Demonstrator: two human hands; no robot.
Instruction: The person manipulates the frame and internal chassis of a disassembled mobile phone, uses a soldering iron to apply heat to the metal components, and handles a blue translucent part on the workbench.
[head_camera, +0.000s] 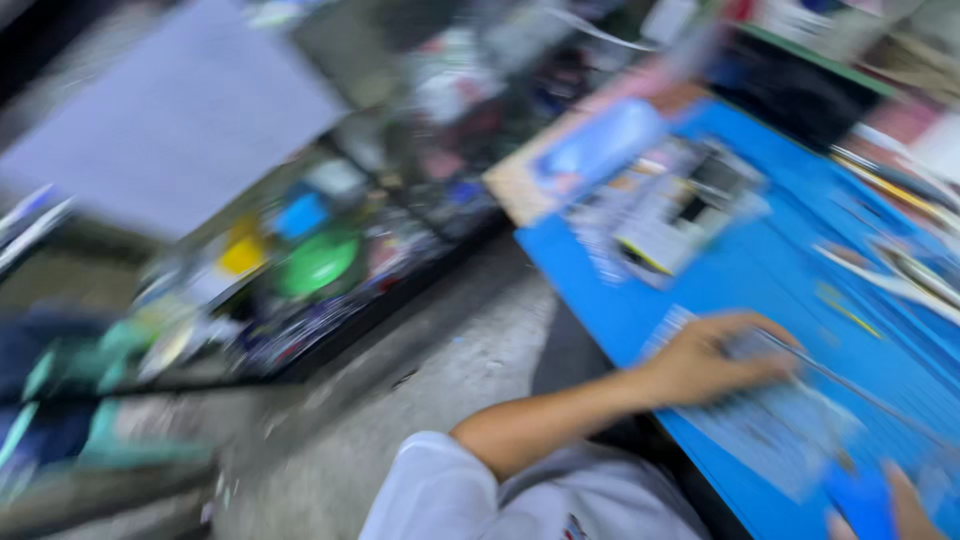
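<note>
Blue mat (760, 270) on the bench is all motion blur, but my left hand (712, 362) lies palm-down, fingers curled over a flat grey board (790, 425) that runs away toward my right. My right hand (905, 510) just peeks in at the corner beside it, grip impossible to tell. Shelf bins (310, 265) off left hold blurry colourful bits.

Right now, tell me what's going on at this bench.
The picture is badly motion-blurred, so detail is limited. A person in a light sleeve leans over a blue mat. The left hand rests flat on a pale grey sheet or flat part lying on the mat. Only the tip of the right hand shows at the bottom edge, beside something blue; its grip cannot be made out. More blurred parts lie further up the mat.
</note>
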